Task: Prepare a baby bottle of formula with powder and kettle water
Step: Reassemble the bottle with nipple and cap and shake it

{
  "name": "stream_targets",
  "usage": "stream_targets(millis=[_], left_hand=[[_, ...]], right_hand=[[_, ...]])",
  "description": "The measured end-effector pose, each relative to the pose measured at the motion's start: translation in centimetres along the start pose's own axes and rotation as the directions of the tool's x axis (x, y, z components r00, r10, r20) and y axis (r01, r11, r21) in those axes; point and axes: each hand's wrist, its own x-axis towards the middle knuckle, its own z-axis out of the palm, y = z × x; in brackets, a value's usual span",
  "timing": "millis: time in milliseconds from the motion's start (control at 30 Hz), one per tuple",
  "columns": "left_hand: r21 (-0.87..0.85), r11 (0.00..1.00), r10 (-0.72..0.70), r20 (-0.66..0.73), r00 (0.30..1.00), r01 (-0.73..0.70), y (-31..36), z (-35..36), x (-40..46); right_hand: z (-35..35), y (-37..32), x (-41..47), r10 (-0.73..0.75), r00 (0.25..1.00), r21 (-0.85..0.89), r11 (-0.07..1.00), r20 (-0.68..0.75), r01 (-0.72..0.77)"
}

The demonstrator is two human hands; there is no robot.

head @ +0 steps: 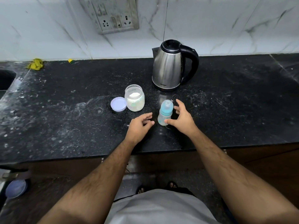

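Observation:
A small baby bottle (165, 113) with a clear cap and teal collar stands upright on the black counter (64, 120). My right hand (182, 118) is spread just to its right, thumb close to the bottle's base, fingers relaxed and not closed around it. A little left of the bottle, my left hand (140, 126) hovers low over the counter with loosely bent fingers, holding nothing. An uncapped clear jar (134, 98) of white powder stands behind the left hand, its lilac lid (118, 104) lying beside it. Behind stands a steel kettle (171, 66) with a black handle.
A wall socket plate (115, 14) sits on the marble backsplash above the kettle. A yellow cloth scrap (35, 64) lies at the counter's back left, near a sink edge (7, 78). The counter's front edge runs just under my forearms.

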Motion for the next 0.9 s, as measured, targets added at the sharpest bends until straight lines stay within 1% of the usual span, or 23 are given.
stream_targets(millis=[100,200,333,433,500,633,833,900], left_hand=[[0.103,0.995,0.015,-0.059,0.998,-0.009,-0.9,0.0,-1.1],[0.247,0.968,0.064,-0.11,0.992,-0.036,-1.6,0.1,-2.4],[0.446,0.885,0.193,-0.095,0.977,-0.131,-2.3,0.7,-4.1],[0.554,0.815,0.235,-0.052,0.971,-0.168,-3.0,1.5,-5.1],[0.621,0.764,0.226,-0.006,0.974,-0.173,-3.3,2.2,-5.3],[0.732,0.659,0.123,0.117,0.986,-0.169,-2.9,3.1,-4.8],[0.812,0.554,0.071,0.173,0.982,-0.183,-2.2,4.9,-3.7],[0.838,0.518,0.057,0.168,0.984,-0.173,-2.4,5.3,-3.5]], right_hand=[[0.8,0.4,0.5,-0.018,0.999,0.015,1.0,0.044,0.018],[1.2,0.2,0.7,-0.047,0.999,0.032,0.998,0.027,0.046],[1.0,0.4,1.0,-0.083,0.997,0.029,0.996,0.01,0.082],[0.0,1.0,0.8,-0.074,0.997,0.071,0.995,-0.001,0.074],[-1.0,1.7,0.4,-0.066,0.998,0.11,0.992,-0.021,0.068],[-2.9,2.8,-0.1,-0.062,0.998,0.176,0.982,-0.027,0.066],[-5.2,3.3,-0.8,-0.074,0.996,0.325,0.942,-0.048,0.085],[-5.7,3.2,-1.0,-0.081,0.995,0.352,0.931,-0.052,0.094]])
